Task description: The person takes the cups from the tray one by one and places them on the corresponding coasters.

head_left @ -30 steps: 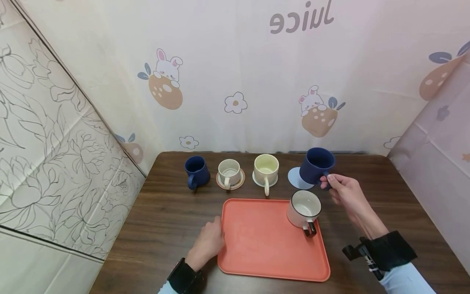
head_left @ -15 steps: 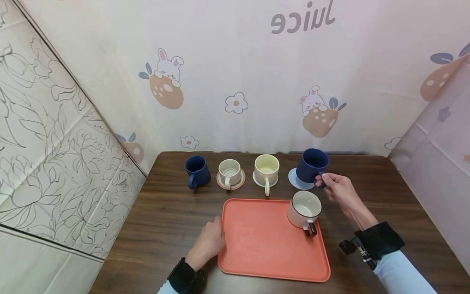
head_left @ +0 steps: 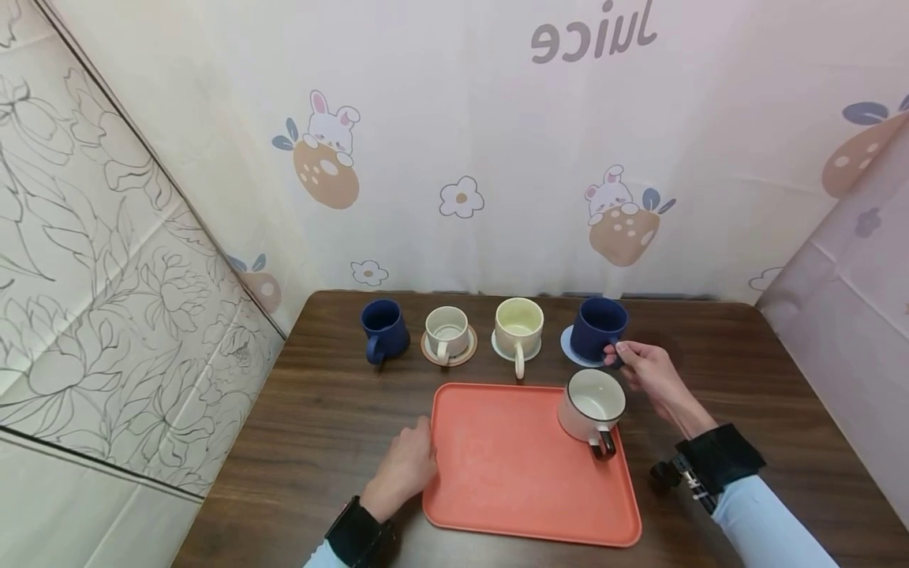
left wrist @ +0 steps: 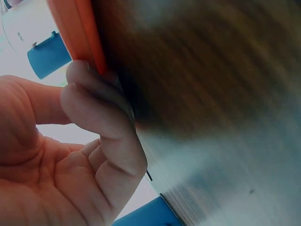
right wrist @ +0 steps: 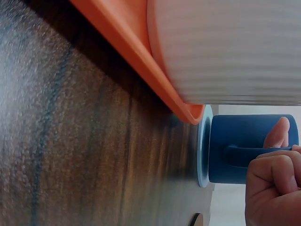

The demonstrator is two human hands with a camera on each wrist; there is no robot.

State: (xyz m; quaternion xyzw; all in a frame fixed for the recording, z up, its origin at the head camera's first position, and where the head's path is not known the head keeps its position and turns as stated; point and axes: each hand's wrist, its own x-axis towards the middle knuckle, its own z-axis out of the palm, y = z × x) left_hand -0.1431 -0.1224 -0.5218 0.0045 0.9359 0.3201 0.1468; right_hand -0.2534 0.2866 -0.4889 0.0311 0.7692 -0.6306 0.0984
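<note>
So the right hand (head_left: pixel 642 369) has its fingers curled round the handle of a dark blue mug (head_left: pixel 598 329), which sits upright on a light blue coaster (head_left: pixel 568 348) at the right end of the back row; the right wrist view shows its base flat on that disc. Its inside is too dark to tell what's in it. The left hand (head_left: pixel 406 465) rests on the wooden table (head_left: pixel 319 426) with its fingers together, tips pressed against the left edge of the orange tray (head_left: pixel 511 473). On the tray's far right corner stands a white mug (head_left: pixel 592 404) with a dark handle, looks empty. Back row, left to right: another blue mug (head_left: pixel 383 329) straight on the table, a small cream cup (head_left: pixel 447 332) on a brown coaster (head_left: pixel 430 355), and a pale yellow mug (head_left: pixel 519 326) on a white coaster (head_left: pixel 497 349). Both light ones look empty.
</note>
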